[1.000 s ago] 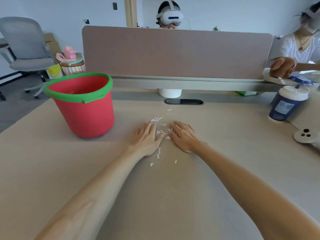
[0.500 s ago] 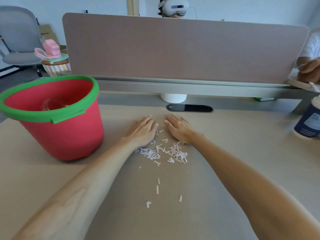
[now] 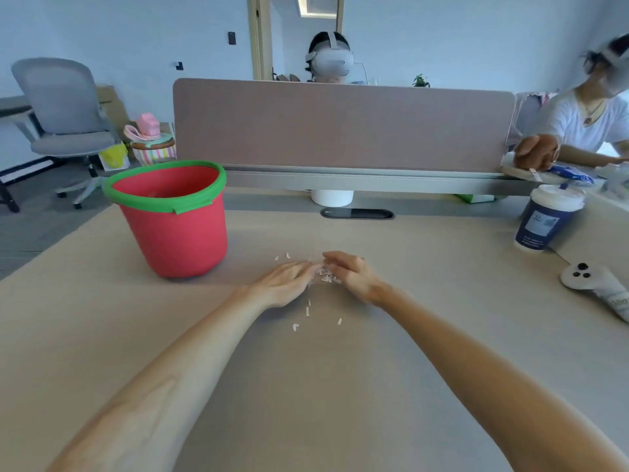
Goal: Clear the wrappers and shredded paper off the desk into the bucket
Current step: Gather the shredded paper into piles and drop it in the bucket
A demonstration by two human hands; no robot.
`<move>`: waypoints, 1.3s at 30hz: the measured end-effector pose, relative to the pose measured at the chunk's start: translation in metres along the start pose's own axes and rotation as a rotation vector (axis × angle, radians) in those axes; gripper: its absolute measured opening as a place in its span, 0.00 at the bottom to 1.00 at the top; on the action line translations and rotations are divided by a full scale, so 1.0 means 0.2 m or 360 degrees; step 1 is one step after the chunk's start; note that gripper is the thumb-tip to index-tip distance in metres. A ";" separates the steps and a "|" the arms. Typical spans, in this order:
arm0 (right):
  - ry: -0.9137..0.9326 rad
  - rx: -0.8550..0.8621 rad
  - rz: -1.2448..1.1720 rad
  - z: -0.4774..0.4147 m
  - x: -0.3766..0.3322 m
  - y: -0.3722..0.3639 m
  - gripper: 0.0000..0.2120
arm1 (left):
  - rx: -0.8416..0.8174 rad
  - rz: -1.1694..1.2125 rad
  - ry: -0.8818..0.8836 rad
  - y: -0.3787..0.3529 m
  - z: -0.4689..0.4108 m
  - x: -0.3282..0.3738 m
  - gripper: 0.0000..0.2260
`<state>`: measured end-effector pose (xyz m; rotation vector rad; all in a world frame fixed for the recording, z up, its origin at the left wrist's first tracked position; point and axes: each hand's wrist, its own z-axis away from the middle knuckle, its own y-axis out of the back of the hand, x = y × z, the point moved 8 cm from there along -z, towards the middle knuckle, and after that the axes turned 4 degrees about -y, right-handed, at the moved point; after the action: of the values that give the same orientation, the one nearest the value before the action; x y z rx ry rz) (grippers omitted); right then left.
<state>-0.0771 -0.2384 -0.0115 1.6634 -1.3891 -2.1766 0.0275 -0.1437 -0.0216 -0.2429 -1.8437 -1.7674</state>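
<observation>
Both hands had closed inward: left hand (image 3: 284, 282) and right hand (image 3: 350, 275) cupped the shredded paper (image 3: 326, 274), right of the bucket (image 3: 173, 216). Strays (image 3: 308, 313) near the person needed gathering before lifting.

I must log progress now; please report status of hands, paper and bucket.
Left hand and right hand cupped around shredded paper, not lifted. Stray shreds on desk. Bucket upright at left, path unobstructed.
</observation>
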 end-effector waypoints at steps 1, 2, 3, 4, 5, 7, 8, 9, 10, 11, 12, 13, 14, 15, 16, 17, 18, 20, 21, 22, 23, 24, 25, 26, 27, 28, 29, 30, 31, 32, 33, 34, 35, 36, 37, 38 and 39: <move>0.0013 0.0033 0.0010 0.05 0.00 0.01 0.19 | 0.0029 0.0008 0.0004 0.01 0.05 0.01 0.22; 0.0047 0.0070 0.0059 0.11 -0.01 0.02 0.20 | 0.0068 -0.0004 -0.0009 0.02 0.10 0.02 0.20; 0.0093 0.0105 0.0143 0.16 -0.02 0.03 0.21 | 0.0079 -0.0045 -0.0035 0.02 0.15 0.02 0.21; 0.0128 0.0127 0.0239 0.21 -0.03 0.03 0.24 | 0.0068 -0.0102 -0.0078 0.01 0.20 0.03 0.25; 0.0142 0.0119 0.0345 0.25 -0.02 0.02 0.28 | 0.0039 -0.0167 -0.0102 0.00 0.23 0.03 0.30; 0.0091 0.0037 0.0598 0.31 0.00 -0.02 0.38 | 0.0011 -0.0337 -0.0114 -0.03 0.29 0.02 0.36; 0.0056 -0.0009 0.0730 0.32 0.02 -0.06 0.41 | 0.0033 -0.0417 -0.0098 -0.03 0.30 0.01 0.38; 0.0030 -0.0043 0.0837 0.33 0.04 -0.08 0.42 | 0.0055 -0.0464 -0.0062 -0.02 0.30 -0.01 0.40; 0.0009 -0.0056 0.0900 0.32 0.05 -0.10 0.42 | 0.0064 -0.0467 -0.0010 -0.02 0.29 -0.03 0.42; -0.0007 -0.0052 0.0934 0.31 0.06 -0.11 0.41 | 0.0064 -0.0446 0.0048 -0.02 0.28 -0.05 0.43; -0.0023 -0.0045 0.0952 0.29 0.06 -0.11 0.41 | 0.0059 -0.0420 0.0094 -0.02 0.25 -0.08 0.45; -0.0041 -0.0045 0.0968 0.26 0.07 -0.11 0.40 | 0.0055 -0.0402 0.0123 -0.02 0.23 -0.10 0.46; -0.0055 -0.0052 0.0991 0.23 0.07 -0.11 0.40 | 0.0053 -0.0392 0.0139 -0.01 0.21 -0.11 0.46; -0.0060 -0.0063 0.1017 0.19 0.08 -0.10 0.40 | 0.0058 -0.0386 0.0142 -0.01 0.18 -0.12 0.46; -0.0057 -0.0068 0.1030 0.15 0.08 -0.10 0.40 | 0.0069 -0.0382 0.0141 0.00 0.14 -0.13 0.45; -0.0047 -0.0064 0.1027 0.11 0.09 -0.09 0.40 | 0.0082 -0.0383 0.0144 0.01 0.10 -0.14 0.45; -0.0028 -0.0051 0.1021 0.06 0.09 -0.09 0.40 | 0.0092 -0.0384 0.0149 0.01 0.06 -0.15 0.45; 0.0020 -0.0019 0.1022 -0.01 0.09 -0.08 0.39 | 0.0092 -0.0366 0.0159 0.02 -0.02 -0.16 0.44; 0.0037 -0.0012 0.1013 -0.04 0.09 -0.08 0.38 | 0.0089 -0.0349 0.0157 0.02 -0.06 -0.17 0.43; 0.0050 -0.0002 0.0993 -0.07 0.09 -0.08 0.36 | 0.0092 -0.0339 0.0144 0.03 -0.09 -0.17 0.42; 0.0063 0.0011 0.0960 -0.08 0.08 -0.07 0.35 | 0.0104 -0.0328 0.0125 0.03 -0.12 -0.17 0.40; 0.0082 0.0021 0.0906 -0.09 0.08 -0.06 0.34 | 0.0125 -0.0288 0.0100 0.04 -0.14 -0.17 0.37; 0.0104 0.0010 0.0841 -0.08 0.07 -0.05 0.34 | 0.0151 -0.0208 0.0089 0.06 -0.15 -0.18 0.34; 0.0137 -0.0019 0.0792 -0.06 0.06 -0.05 0.34 | 0.0178 -0.0109 0.0098 0.07 -0.16 -0.20 0.31; 0.0188 -0.0056 0.0786 -0.03 0.05 -0.05 0.36 | 0.0203 -0.0022 0.0109 0.08 -0.16 -0.21 0.30; 0.0245 -0.0103 0.0822 0.00 0.04 -0.05 0.39 | 0.0208 0.0047 0.0108 0.08 -0.16 -0.22 0.28; 0.0299 -0.0153 0.0881 0.03 0.04 -0.06 0.41 | 0.0191 0.0096 0.0100 0.08 -0.15 -0.22 0.27; 0.0343 -0.0190 0.0946 0.07 0.03 -0.07 0.44 | 0.0167 0.0119 0.0088 0.08 -0.14 -0.22 0.26; 0.0370 -0.0207 0.1002 0.09 0.03 -0.08 0.46 | 0.0150 0.0121 0.0074 0.08 -0.13 -0.21 0.26; 0.0370 -0.0216 0.1044 0.10 0.03 -0.09 0.47 | 0.0142 0.0114 0.0058 0.08 -0.11 -0.19 0.25; 0.0336 -0.0231 0.1065 0.10 0.03 -0.11 0.49 | 0.0141 0.0111 0.0044 0.08 -0.08 -0.17 0.24; 0.0274 -0.0251 0.1066 0.09 0.03 -0.11 0.49 | 0.0147 0.0116 0.0035 0.09 -0.06 -0.15 0.24; 0.0210 -0.0258 0.1063 0.06 0.02 -0.12 0.49 | 0.0169 0.0121 0.0034 0.10 -0.03 -0.14 0.24; 0.0166 -0.0250 0.1071 0.03 0.01 -0.13 0.48 | 0.0208 0.0123 0.0039 0.11 0.00 -0.14 0.23; 0.0142 -0.0239 0.1080 0.00 0.00 -0.15 0.47 | 0.0256 0.0127 0.0049 0.12 0.03 -0.14 0.23; 0.0127 -0.0227 0.1072 -0.03 -0.01 -0.16 0.46 | 0.0298 0.0141 0.0068 0.14 0.07 -0.15 0.23; 0.0111 -0.0207 0.1050 -0.06 -0.03 -0.17 0.45 | 0.0326 0.0157 0.0092 0.16 0.10 -0.17 0.24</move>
<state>-0.0502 -0.2228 -0.0303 1.0194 -1.4646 -1.7601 0.0659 -0.1121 -0.0120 -0.1976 -1.9203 -1.4921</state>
